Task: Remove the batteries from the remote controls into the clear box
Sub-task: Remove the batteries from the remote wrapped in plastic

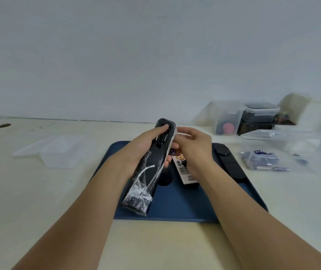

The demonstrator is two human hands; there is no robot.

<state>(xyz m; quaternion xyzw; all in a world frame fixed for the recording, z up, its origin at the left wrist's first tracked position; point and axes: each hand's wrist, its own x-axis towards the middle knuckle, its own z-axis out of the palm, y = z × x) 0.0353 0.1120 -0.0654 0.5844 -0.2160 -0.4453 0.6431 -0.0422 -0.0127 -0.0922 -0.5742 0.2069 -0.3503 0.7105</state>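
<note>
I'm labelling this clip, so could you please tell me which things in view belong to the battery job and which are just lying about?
Part of the job:
- wrapped black remote, gripped by the left hand
- right hand at its upper edge
- remotes on the blue tray: white remote, black remote
- clear box holding batteries

Lying about:
- empty clear tub
- stacked storage containers

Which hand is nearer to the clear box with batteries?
The right hand. It is above the blue tray, on the side towards the clear box. The left hand, holding the wrapped black remote, is farther left.
</note>
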